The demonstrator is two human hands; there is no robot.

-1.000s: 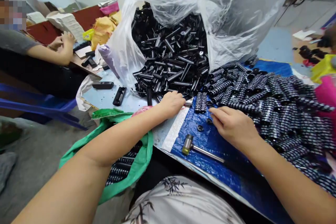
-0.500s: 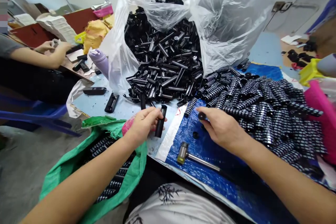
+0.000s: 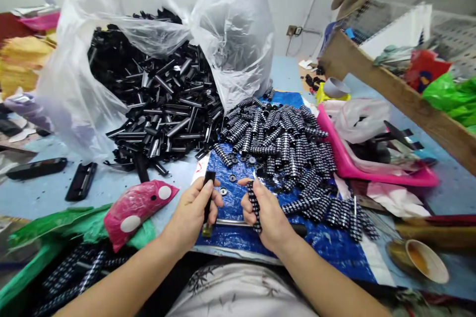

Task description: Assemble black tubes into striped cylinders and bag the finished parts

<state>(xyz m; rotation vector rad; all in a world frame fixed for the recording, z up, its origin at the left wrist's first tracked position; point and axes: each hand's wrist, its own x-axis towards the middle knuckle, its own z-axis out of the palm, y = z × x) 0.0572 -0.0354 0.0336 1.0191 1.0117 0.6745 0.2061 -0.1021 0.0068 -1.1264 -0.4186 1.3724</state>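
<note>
My left hand is closed around a plain black tube, held upright over the blue sheet. My right hand grips a patterned black-and-white sleeve just to the right of it. Beneath both hands a small hammer lies flat on the sheet. Several small black rings are scattered on the blue sheet ahead of my fingers.
A clear plastic bag spills plain black tubes at the back left. A heap of patterned sleeves lies right of it. A green bag with sleeves, a pink pouch, a pink tray and a cup surround me.
My view swung right. My left hand brought the black tube down close to me. My right hand dropped the small ring, took a patterned sleeve, and both hands drew together over the hammer.
</note>
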